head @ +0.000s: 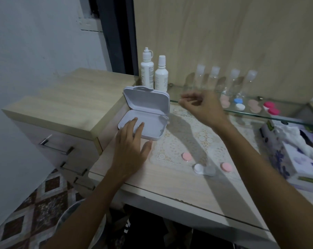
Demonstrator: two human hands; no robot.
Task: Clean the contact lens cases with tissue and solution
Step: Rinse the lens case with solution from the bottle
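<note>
Both forearms reach over the table's (162, 184) front edge, the left hand (130, 148) lying flat with fingers spread in the open white box (145, 114) at the left edge, the right hand (200, 106) loosely curled, empty, near the glass shelf (241, 112), the uncapped lens case (204, 170) between two pink caps (186, 156) near the front.

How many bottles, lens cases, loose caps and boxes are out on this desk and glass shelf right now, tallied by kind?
White solution bottles: 2
Clear travel bottles: 4
Lens cases on the glass shelf: 4
Open lens case on the desk: 1
Loose pink caps: 2
Open white hinged box: 1
Tissue box: 1
Total: 15
</note>
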